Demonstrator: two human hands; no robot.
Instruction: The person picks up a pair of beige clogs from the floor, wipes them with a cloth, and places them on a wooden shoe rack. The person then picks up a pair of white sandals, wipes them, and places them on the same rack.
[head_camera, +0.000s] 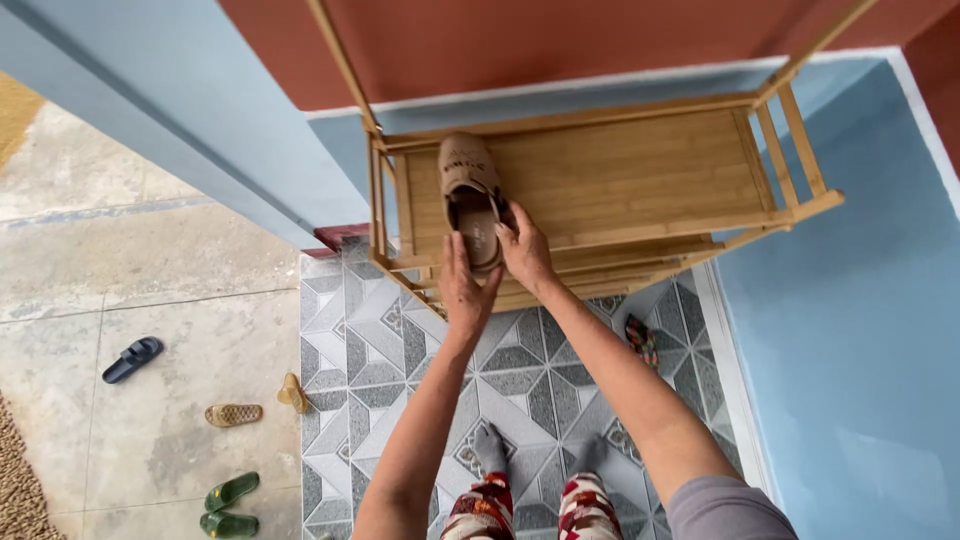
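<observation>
A tan slip-on shoe (470, 190) lies on the top shelf of a bamboo shoe rack (640, 170), toe pointing away from me, near the shelf's left end. My left hand (465, 285) presses against the shoe's heel from the near side. On the heel's right side rests my right hand (525, 250), its fingers touching the shoe's rim. Both arms reach forward from the bottom of the view. The rack's lower shelves are mostly hidden under the top one.
The rack stands against a blue and red wall on patterned grey tiles (380, 350). A colourful sandal (640, 340) lies by the rack's foot. On the concrete at left lie a dark blue slipper (132, 359), tan sandals (235, 413) and green slippers (230, 505). My socked feet (490, 448) stand below.
</observation>
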